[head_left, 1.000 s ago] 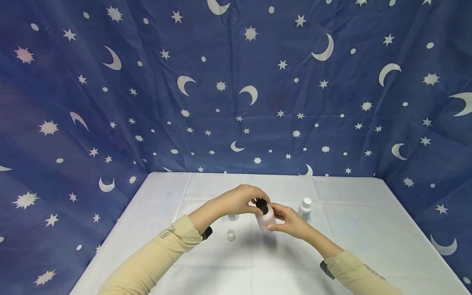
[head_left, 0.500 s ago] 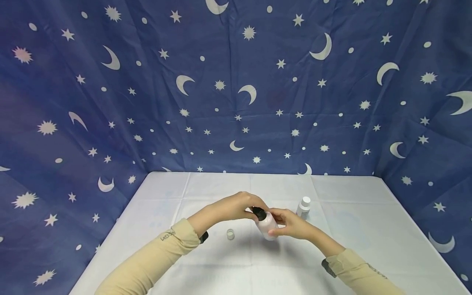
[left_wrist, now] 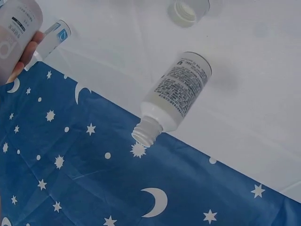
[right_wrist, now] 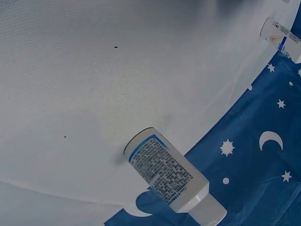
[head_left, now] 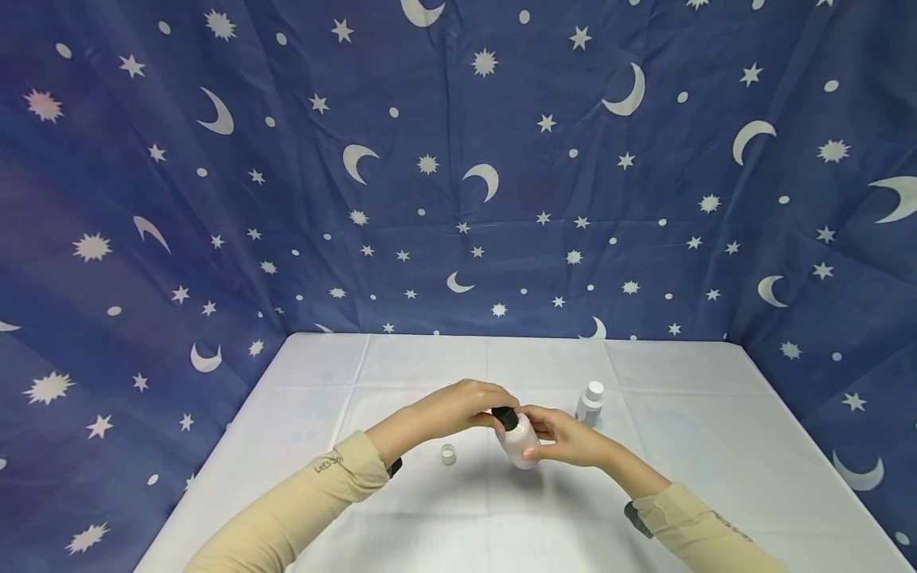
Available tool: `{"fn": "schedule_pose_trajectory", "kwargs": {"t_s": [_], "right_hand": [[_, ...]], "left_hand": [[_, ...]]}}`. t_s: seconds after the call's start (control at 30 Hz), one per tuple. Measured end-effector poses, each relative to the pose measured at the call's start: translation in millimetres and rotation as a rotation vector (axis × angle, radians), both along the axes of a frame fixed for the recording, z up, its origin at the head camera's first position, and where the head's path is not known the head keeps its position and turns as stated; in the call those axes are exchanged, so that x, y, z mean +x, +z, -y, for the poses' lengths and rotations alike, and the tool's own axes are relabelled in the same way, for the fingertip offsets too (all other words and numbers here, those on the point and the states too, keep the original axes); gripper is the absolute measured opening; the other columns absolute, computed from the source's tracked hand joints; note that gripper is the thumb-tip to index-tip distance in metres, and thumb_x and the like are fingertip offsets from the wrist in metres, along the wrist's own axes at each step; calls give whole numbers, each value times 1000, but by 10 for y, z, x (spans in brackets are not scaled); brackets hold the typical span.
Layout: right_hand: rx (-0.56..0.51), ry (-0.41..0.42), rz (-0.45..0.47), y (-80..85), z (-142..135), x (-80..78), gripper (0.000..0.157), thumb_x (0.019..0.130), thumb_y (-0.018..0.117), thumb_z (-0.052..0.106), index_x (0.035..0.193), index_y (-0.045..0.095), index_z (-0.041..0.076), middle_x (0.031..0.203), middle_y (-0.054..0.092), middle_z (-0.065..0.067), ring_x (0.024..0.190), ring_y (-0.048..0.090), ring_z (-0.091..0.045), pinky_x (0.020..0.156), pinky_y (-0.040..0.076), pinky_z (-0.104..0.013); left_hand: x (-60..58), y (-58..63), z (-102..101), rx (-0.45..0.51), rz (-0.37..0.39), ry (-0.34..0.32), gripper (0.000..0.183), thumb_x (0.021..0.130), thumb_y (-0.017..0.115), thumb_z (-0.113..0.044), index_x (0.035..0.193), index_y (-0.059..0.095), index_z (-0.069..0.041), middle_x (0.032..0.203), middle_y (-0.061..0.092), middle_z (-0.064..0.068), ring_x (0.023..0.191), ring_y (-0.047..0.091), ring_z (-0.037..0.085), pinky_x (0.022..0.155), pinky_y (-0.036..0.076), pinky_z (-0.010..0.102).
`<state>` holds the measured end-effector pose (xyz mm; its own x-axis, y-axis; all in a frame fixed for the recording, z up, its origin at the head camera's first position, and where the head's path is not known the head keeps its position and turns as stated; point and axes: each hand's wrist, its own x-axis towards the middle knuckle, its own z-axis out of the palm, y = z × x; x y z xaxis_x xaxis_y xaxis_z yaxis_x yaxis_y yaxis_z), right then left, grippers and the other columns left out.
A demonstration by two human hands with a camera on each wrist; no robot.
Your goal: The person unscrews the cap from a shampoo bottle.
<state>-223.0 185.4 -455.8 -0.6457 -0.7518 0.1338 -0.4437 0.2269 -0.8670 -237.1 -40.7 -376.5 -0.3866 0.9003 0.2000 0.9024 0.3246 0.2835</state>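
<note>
A pale pink bottle (head_left: 520,442) with a black top (head_left: 505,417) is tilted to the left between both hands, above the table. My left hand (head_left: 458,411) holds the black top from above with thumb and fingers. My right hand (head_left: 566,438) grips the bottle's body from the right, thumb in front. In the left wrist view, the bottle (left_wrist: 16,40) shows printed text, and fingers (left_wrist: 27,55) of the right hand are curled against it. Neither hand shows in the right wrist view.
A white capped bottle (head_left: 590,404) stands behind my right hand. An uncapped white bottle (left_wrist: 181,87) stands on the table, hidden by my left hand in the head view. A small translucent cap (head_left: 448,454) lies left of centre. A blue star-patterned cloth (head_left: 458,199) surrounds the white table (head_left: 673,477).
Both hands have brought the pink bottle lower and nearer, and its top leans further left. The left hand now covers the uncapped bottle. In the last half second there is little movement.
</note>
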Motion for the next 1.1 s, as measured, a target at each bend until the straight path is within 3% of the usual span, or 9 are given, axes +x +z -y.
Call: {"fn": "schedule_pose_trajectory", "kwargs": {"t_s": [0.17, 0.27, 0.4, 0.6, 0.77, 0.87, 1.0, 1.1], "right_hand": [[-8, 33, 12, -5, 12, -3, 57, 83, 59, 18, 131, 33, -1, 127, 46, -17, 115, 48, -8, 94, 41, -35], [-5, 58, 36, -5, 19, 0, 55, 83, 59, 18, 129, 35, -1, 126, 47, -18, 113, 48, -7, 94, 42, -31], [-12, 93, 52, -1, 31, 5, 50, 83, 60, 17, 125, 40, -2, 123, 49, -18, 110, 51, -6, 93, 42, -29], [-40, 156, 66, -13, 73, 20, 46, 84, 58, 13, 123, 40, -4, 120, 50, -21, 109, 51, -6, 92, 42, -24], [-42, 198, 65, -1, 118, 48, 46, 85, 56, 13, 125, 39, -2, 121, 49, -20, 111, 49, -5, 94, 41, -22], [-32, 231, 42, 6, 133, 64, 45, 85, 56, 13, 124, 39, -3, 119, 50, -19, 109, 49, -5, 93, 41, -23], [-39, 265, 28, -1, 153, 65, 45, 85, 55, 13, 124, 38, -4, 119, 50, -20, 111, 49, -8, 94, 41, -24], [-48, 246, 32, -10, 173, 52, 48, 85, 55, 14, 125, 36, -4, 122, 47, -21, 114, 47, -8, 96, 40, -24]], "left_hand": [[-1, -23, 11, -9, -40, 3, 30, 77, 62, -27, 105, 59, -16, 99, 62, -9, 91, 56, 1, 81, 42, 10], [8, -42, 15, -108, -162, -19, 32, 81, 57, -33, 108, 54, -17, 100, 58, -10, 91, 54, 1, 82, 41, 11], [-5, -66, 25, -242, -362, -105, 33, 87, 48, -38, 112, 46, -16, 99, 53, -11, 90, 50, 3, 83, 39, 13], [-106, -97, 48, -279, -580, -223, 38, 87, 40, -48, 103, 48, -15, 90, 56, -10, 82, 50, 6, 78, 40, 18], [-163, -169, 63, -206, -745, -286, 41, 86, 37, -55, 92, 49, -16, 75, 56, -10, 70, 51, 7, 68, 41, 20], [-160, -229, 67, -122, -803, -324, 40, 86, 39, -56, 85, 50, -17, 65, 52, -10, 59, 48, 6, 62, 40, 19], [-138, -292, 52, -4, -785, -317, 35, 85, 45, -50, 76, 50, -16, 57, 48, -10, 51, 40, 5, 55, 37, 18], [-130, -308, 32, 83, -702, -237, 34, 88, 43, -43, 68, 49, -16, 53, 46, -10, 48, 37, 3, 51, 36, 17]]}}
